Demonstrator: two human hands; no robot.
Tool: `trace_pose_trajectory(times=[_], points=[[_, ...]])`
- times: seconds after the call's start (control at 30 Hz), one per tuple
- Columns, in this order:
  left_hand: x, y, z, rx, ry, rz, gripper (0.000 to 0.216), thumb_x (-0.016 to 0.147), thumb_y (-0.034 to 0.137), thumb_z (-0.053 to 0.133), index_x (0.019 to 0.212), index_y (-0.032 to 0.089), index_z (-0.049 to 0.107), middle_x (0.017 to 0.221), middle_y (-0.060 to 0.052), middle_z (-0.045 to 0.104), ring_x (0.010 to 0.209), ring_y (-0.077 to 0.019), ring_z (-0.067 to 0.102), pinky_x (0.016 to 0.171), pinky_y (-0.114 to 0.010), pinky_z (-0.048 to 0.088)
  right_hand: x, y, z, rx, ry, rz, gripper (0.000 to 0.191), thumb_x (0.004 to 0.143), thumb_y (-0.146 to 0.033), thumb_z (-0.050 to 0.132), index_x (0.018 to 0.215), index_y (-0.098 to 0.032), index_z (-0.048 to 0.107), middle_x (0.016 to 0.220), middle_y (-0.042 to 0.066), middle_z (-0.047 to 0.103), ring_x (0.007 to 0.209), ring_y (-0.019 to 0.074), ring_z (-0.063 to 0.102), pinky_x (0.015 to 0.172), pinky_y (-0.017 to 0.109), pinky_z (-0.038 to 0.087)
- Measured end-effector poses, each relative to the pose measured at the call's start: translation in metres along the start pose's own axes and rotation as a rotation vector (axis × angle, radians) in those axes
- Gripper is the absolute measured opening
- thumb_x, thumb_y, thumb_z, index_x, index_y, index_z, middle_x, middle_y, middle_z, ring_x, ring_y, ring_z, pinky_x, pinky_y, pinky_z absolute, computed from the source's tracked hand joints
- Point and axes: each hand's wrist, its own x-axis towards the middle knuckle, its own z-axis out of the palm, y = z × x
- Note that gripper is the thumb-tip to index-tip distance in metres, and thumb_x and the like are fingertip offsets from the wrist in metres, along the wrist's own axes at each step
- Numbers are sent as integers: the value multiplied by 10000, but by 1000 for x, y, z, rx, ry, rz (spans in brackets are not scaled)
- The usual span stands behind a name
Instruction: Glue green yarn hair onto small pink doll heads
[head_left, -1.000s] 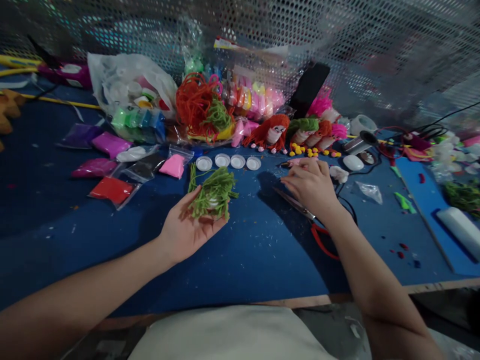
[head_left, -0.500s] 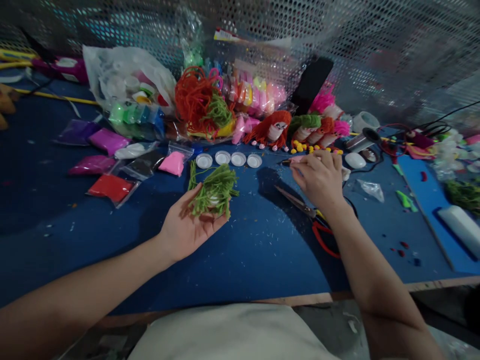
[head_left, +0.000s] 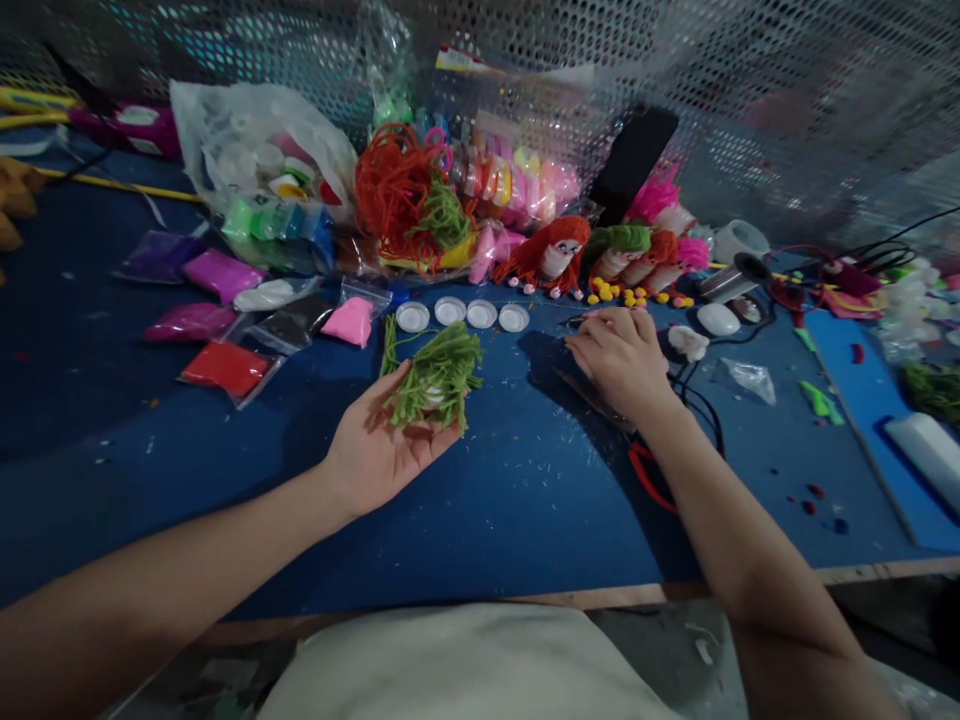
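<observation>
My left hand (head_left: pixel 390 440) is palm up, fingers curled round a bundle of short green yarn strands (head_left: pixel 442 370). A bit of white shows among the strands. Further right, my right hand (head_left: pixel 619 365) is palm down over the blue table with its fingers bent. Just past its fingertips a dark tip shows; what lies under the hand is hidden. Beneath that hand are scissors with red handles (head_left: pixel 651 478), their blades partly covered. Four-sided spacing aside, several white round caps (head_left: pixel 481 314) stand in a row beyond the yarn.
Small yarn-haired dolls (head_left: pixel 556 260) stand at the back, beside orange yarn (head_left: pixel 394 190) and a clear bag of containers (head_left: pixel 262 150). Bags of coloured clay (head_left: pixel 225 368) lie at left. A black cable (head_left: pixel 709 410), a wire spool (head_left: pixel 733 280) and a blue board (head_left: pixel 862 400) are at right.
My right hand has shifted slightly left and nearer, now covering the pink object that showed beside its fingers and more of the scissors. My left hand keeps hold of the green yarn.
</observation>
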Motion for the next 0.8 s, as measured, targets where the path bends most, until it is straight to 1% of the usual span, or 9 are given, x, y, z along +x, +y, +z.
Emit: trace_pose_trajectory(times=[0.07,0.13,0.27,0.33,0.47,0.53,0.6,0.73,0.8], points=[[0,0,-1,-3,0,4,350,991,284,473,1203,84,667,838,-130,762,709,-213,742,646,-309,648,3,-2,-2,6,-31,4,326,1022,-245,414,967,-205,733,1063,142,706,1176,332,520,990,501,379],[0,0,-1,-5,-9,-1,349,994,286,472,1197,81,669,840,-131,763,713,-212,743,647,-309,650,4,-2,-4,16,-31,15,321,1023,-260,413,988,-203,727,1079,145,705,1169,342,519,979,505,381],[1,0,-2,-5,-29,-4,323,997,281,473,1119,67,683,833,-136,761,709,-213,746,640,-308,655,-1,1,-4,19,82,71,283,1024,-304,450,1052,-224,720,1143,126,704,1192,344,514,1011,513,350],[1,1,-2,-1,-40,-4,320,1000,282,469,1089,65,687,832,-139,760,712,-213,748,644,-309,658,-5,5,-2,7,127,16,235,1009,-302,504,1024,-230,727,1098,108,717,1172,326,523,1011,492,342],[1,1,-3,1,-63,-4,333,1015,289,448,1039,68,696,830,-139,764,705,-208,752,644,-303,660,-10,14,3,-29,210,-194,157,985,-286,587,972,-264,741,1000,40,743,1124,275,539,969,436,345],[1,1,-3,2,-59,-2,336,1016,289,445,1025,68,698,826,-138,765,701,-208,753,640,-303,661,-10,16,5,-28,240,-232,145,981,-279,599,964,-273,742,992,29,745,1119,265,540,953,424,346],[1,0,-3,5,-55,-3,334,1014,289,449,1019,67,699,822,-138,765,701,-212,754,638,-307,662,-7,15,6,-37,222,-225,151,986,-271,588,947,-264,734,985,35,740,1112,264,541,945,421,351],[2,0,-3,15,-47,5,322,1006,286,469,1001,63,701,817,-136,765,698,-215,755,635,-308,663,-2,9,4,-114,142,-184,223,1016,-288,515,937,-215,711,997,75,729,1078,279,546,933,432,369],[3,0,-4,24,-43,11,315,1000,287,481,991,63,701,819,-136,764,694,-216,755,634,-310,664,0,7,1,-119,163,-130,244,1022,-298,493,973,-198,711,1034,97,726,1089,295,539,933,447,373]])
